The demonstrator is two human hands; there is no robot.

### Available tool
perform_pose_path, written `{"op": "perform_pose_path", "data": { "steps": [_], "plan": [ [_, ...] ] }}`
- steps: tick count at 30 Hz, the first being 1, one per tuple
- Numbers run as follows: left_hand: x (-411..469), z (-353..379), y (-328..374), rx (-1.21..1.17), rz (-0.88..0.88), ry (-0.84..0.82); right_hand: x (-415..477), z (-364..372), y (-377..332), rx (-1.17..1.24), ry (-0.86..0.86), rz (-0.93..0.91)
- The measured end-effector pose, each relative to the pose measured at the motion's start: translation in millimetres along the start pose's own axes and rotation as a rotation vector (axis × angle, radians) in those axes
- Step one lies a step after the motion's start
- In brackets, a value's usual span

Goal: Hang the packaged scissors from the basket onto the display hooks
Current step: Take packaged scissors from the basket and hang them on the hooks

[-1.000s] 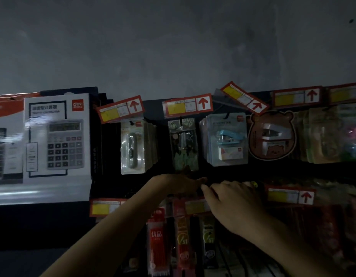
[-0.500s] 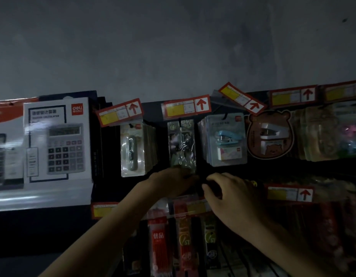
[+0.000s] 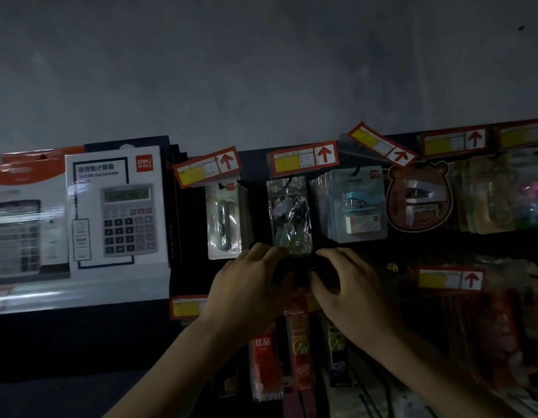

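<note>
A clear pack of scissors (image 3: 289,215) hangs on a display hook below a red and yellow price tag (image 3: 302,158). My left hand (image 3: 249,288) and my right hand (image 3: 349,291) meet just under it, fingers curled at the pack's lower edge. Between thumbs and fingers they pinch a dark part (image 3: 298,271) that seems to be the pack's bottom end. The light is too dim to make it out. No basket is in view.
Other hanging packs flank it: a grey item (image 3: 224,218) on the left, a blue stapler pack (image 3: 352,206) and a bear-shaped stapler card (image 3: 418,197) on the right. Calculator boxes (image 3: 117,206) stand far left. Red pen packs (image 3: 266,366) hang below my hands.
Both hands have risen from the lower row of price tags to the bottom of the hanging scissors pack and closed in on it. The pack has shifted slightly.
</note>
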State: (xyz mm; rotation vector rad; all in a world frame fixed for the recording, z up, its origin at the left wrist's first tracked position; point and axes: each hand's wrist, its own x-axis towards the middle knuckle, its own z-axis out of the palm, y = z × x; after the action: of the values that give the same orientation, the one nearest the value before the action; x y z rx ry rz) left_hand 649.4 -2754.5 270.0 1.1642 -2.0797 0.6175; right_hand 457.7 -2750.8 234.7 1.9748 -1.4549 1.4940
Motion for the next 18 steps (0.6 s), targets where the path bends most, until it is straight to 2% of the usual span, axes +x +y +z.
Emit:
{"op": "perform_pose_path", "data": {
  "steps": [10, 14, 18],
  "plan": [
    [-56.9, 11.5, 8.4, 0.127, -0.006, 0.004, -39.2, -12.5, 6.8, -0.126, -0.056, -0.014],
    [-81.2, 1.4, 27.8, 0.204, -0.037, -0.031, -67.1, -28.4, 16.3, -0.128, -0.007, -0.11],
    [-128.0, -3.5, 62.4, 0.18, -0.134, 0.04, -113.6, -38.0, 35.9, -0.062, -0.035, -0.191]
  ]
}}
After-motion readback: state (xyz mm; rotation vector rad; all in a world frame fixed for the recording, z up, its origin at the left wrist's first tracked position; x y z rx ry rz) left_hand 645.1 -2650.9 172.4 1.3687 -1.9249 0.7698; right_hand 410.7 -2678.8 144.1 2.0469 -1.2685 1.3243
